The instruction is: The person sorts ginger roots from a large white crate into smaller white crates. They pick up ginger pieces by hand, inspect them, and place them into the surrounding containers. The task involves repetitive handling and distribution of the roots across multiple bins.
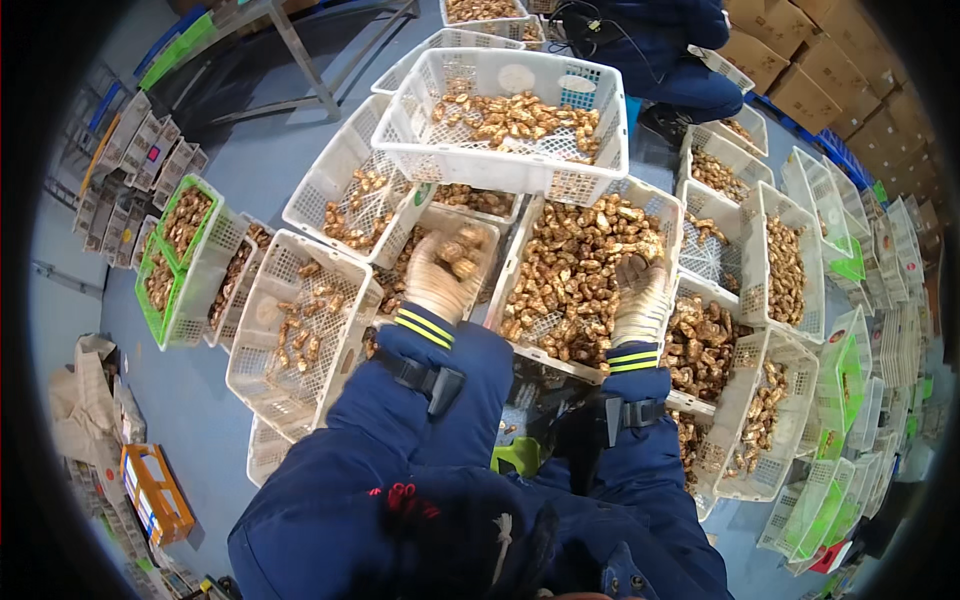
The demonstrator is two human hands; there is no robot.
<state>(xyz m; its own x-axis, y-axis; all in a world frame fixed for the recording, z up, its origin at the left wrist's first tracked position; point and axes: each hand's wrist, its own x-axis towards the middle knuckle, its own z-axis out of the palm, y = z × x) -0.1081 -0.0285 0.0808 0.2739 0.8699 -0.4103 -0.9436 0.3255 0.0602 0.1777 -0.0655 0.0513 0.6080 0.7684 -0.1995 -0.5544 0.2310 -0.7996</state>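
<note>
My left hand (441,276), in a pale ribbed glove, is closed around several brown knobbly tubers (459,251) above a small white crate left of centre. Such tubers, whose exact kind I cannot tell, fill much of the central white plastic crate (525,348). At that crate's right side, my right hand (640,289), gloved too, rests over the pile with its fingers bent; whether it grips a piece cannot be told. Beyond both hands, a large white crate (495,159) lies across the others, with a loose layer of tubers in it.
White crates of tubers stand on the left (247,330) and right (806,375). A co-worker's legs (694,86) are at the top. A metal table frame (304,60) stands upper left, cardboard boxes (810,82) upper right, and an orange crate (154,495) lower left.
</note>
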